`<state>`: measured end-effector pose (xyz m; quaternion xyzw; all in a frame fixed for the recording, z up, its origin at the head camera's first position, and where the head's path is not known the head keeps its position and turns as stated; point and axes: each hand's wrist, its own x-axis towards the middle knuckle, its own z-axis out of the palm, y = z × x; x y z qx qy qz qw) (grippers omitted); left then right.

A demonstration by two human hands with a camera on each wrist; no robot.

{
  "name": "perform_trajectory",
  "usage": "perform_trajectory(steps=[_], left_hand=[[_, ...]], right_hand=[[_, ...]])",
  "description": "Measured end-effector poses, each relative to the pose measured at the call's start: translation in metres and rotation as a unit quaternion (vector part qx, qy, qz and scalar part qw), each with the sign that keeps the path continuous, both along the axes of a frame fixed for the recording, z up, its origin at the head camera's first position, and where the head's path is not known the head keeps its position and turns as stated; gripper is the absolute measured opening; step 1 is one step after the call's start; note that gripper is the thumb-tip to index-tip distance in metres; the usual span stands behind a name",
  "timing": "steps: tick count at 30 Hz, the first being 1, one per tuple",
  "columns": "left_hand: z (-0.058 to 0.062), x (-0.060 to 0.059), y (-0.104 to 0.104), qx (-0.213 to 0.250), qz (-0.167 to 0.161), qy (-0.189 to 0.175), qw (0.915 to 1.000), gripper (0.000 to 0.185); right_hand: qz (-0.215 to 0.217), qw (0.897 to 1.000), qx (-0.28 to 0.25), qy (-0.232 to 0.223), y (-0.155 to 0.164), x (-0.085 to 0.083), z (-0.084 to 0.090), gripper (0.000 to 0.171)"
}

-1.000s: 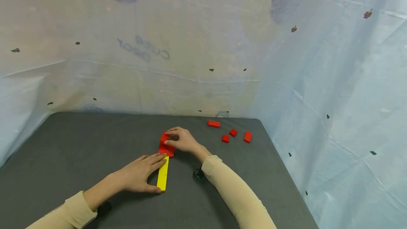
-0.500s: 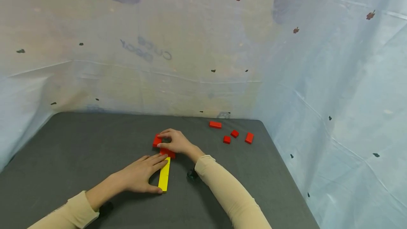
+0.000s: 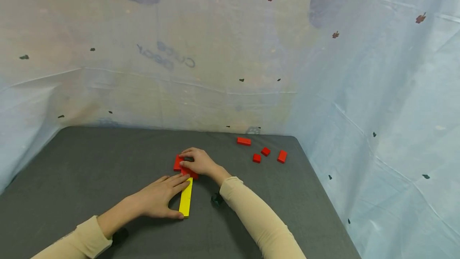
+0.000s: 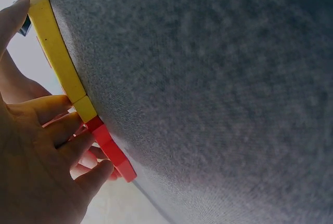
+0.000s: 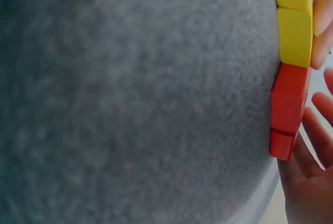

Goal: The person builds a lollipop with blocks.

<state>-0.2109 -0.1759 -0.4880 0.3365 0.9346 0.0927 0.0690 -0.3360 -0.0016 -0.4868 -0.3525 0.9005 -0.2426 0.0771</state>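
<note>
Grey tabletop (image 3: 305,211) below, and here my right hand (image 3: 199,161) pinches a red block (image 3: 177,164) beside another red piece (image 3: 192,173), just beyond the yellow strip (image 3: 185,201), which my loosely spread left hand (image 3: 154,198) touches.

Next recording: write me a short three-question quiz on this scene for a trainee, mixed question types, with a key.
1. How many loose red blocks lie towards the far right corner of the table?
2. True or false: the left hand touches the near end of the yellow row.
3. Fill in the colour: the right hand touches a ____ block.

Key: 1. Four. 2. True. 3. Red.
</note>
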Motion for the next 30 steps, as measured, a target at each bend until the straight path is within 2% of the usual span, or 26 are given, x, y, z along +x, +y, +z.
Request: perform_trajectory(steps=[5, 11, 24, 30], left_hand=[[-0.001, 0.0, 0.0, 0.0, 0.0, 0.004, 1.0, 0.103], [-0.001, 0.001, 0.0, 0.001, 0.0, 0.004, 1.0, 0.103], [-0.004, -0.001, 0.0, -0.002, 0.004, 0.001, 1.0, 0.103], [-0.004, -0.001, 0.0, -0.003, 0.006, 0.0, 1.0, 0.103]], right_hand=[[-0.031, 0.999, -0.011, -0.006, -0.003, 0.001, -0.001, 0.038], [-0.048, 0.999, 0.004, 0.005, -0.009, 0.001, -0.002, 0.039], [-0.067, 0.998, 0.021, 0.006, -0.012, 0.004, -0.002, 0.039], [-0.062, 0.998, 0.02, 0.012, -0.012, 0.004, -0.001, 0.039]])
